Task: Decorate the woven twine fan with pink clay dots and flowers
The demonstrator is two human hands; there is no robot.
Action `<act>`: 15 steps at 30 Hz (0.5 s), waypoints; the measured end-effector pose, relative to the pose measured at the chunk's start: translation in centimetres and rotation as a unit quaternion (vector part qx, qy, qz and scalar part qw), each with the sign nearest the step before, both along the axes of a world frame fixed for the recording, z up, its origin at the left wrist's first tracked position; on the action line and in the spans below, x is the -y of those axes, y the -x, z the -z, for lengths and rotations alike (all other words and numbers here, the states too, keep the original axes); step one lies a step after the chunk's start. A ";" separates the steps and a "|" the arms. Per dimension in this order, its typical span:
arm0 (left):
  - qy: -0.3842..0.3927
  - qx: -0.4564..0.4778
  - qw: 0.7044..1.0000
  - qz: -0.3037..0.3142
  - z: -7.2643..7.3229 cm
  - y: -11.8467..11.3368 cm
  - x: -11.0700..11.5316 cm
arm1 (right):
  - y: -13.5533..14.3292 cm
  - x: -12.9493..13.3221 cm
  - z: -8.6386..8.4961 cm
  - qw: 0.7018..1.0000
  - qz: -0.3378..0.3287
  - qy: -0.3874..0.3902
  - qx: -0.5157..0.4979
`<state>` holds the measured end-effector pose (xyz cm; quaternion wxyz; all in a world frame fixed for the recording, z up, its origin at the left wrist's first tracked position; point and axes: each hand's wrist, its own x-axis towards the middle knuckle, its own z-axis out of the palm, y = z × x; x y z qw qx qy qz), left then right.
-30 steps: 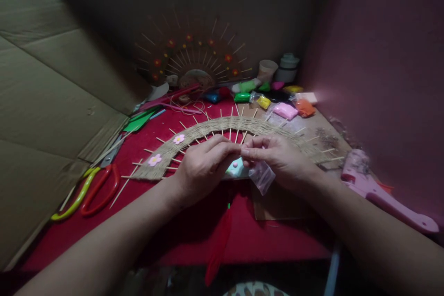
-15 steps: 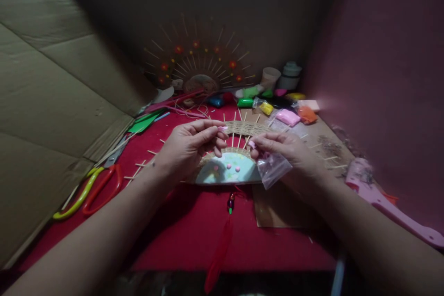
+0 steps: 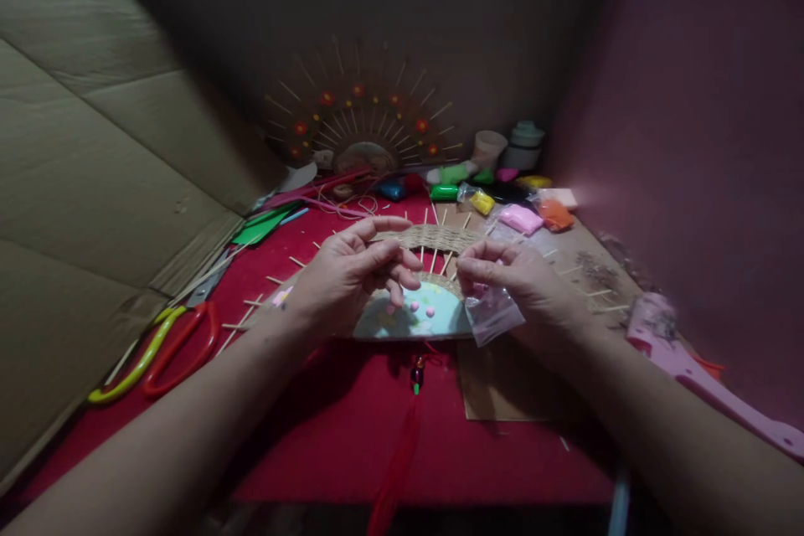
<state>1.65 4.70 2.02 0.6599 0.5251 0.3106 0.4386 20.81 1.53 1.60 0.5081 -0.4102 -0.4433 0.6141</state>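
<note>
My left hand (image 3: 358, 268) hovers over the left part of a half-round woven fan (image 3: 433, 236) with thin sticks, its fingers apart and nothing seen between them. My right hand (image 3: 515, 276) is closed, thumb against the bent forefinger, with a small clear plastic bag (image 3: 495, 318) hanging from it. Some pink clay shows in the bag; the fingers hide the rest. Below and between the hands lies the fan's pale blue panel (image 3: 449, 322), with small pink clay balls (image 3: 414, 306) on it. A red tassel (image 3: 397, 456) hangs from its lower edge.
Yellow-and-red scissors (image 3: 182, 343) lie at left beside a cardboard wall (image 3: 113, 167). Bagged clay in several colours, among it a pink pack (image 3: 521, 219), lies at back right. A decorated fan (image 3: 368, 121) stands behind. A pink tool (image 3: 697, 377) lies at right.
My left fingers have spread, and the small pink piece at their tips is out of sight. The pink bit at my right fingertips no longer shows; the bag stays in that hand.
</note>
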 end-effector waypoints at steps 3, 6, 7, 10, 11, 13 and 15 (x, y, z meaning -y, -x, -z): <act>0.005 0.004 1.000 0.007 -0.2 0.1 0.1 | 0.0 0.0 -0.1 1.000 0.002 0.001 -0.001; 0.032 -0.003 0.999 0.004 -0.5 0.2 0.3 | -0.1 0.0 -0.1 1.000 0.003 0.000 -0.008; 0.040 0.003 0.999 0.002 -0.6 0.3 0.4 | -0.2 0.0 -0.1 1.000 0.005 0.000 -0.010; 0.050 0.045 0.998 -0.016 -0.8 0.4 0.7 | -0.3 -0.1 0.2 1.000 0.005 0.001 -0.016; 0.051 0.061 0.997 -0.022 -0.8 0.4 0.8 | -0.4 -0.2 0.3 1.000 0.002 -0.001 -0.017; 0.056 0.088 0.994 -0.031 -0.8 0.3 0.8 | -0.4 -0.3 0.4 1.000 -0.004 -0.005 -0.017; 0.073 0.108 0.991 -0.033 -0.8 0.2 0.7 | -0.3 -0.4 0.3 1.000 -0.005 -0.007 -0.014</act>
